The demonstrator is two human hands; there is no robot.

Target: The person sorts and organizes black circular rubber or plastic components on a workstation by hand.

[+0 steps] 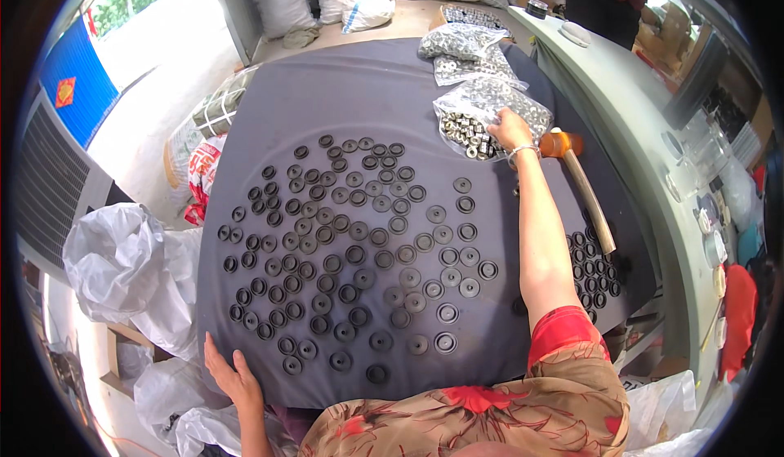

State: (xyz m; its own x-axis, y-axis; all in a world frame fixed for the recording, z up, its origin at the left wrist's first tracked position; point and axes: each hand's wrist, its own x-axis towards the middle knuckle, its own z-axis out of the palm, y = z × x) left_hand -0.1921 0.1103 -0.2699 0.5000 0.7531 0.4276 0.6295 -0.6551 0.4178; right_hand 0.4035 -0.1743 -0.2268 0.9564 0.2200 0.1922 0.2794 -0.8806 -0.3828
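My right hand [513,129] reaches out to a clear plastic bag [531,107] at the far right of the table. Its fingers are bent together at small shiny metal ring-shaped parts [464,133] in the bag's mouth; what they pinch, if anything, is hidden. Fingers apart and holding nothing, my left hand [233,375] rests at the table's near left edge. Many black round discs with raised rims [355,254] lie spread over the dark table cover [343,81]. Beside my right forearm lies a hammer [584,183] with an orange head and wooden handle.
Behind the open bag lie more filled clear bags [464,42]. More black discs [590,269] stand grouped right of my arm. A pale counter [633,102] runs along the right. Plastic sacks [114,253] sit left of the table. Another person [604,4] stands at the back right.
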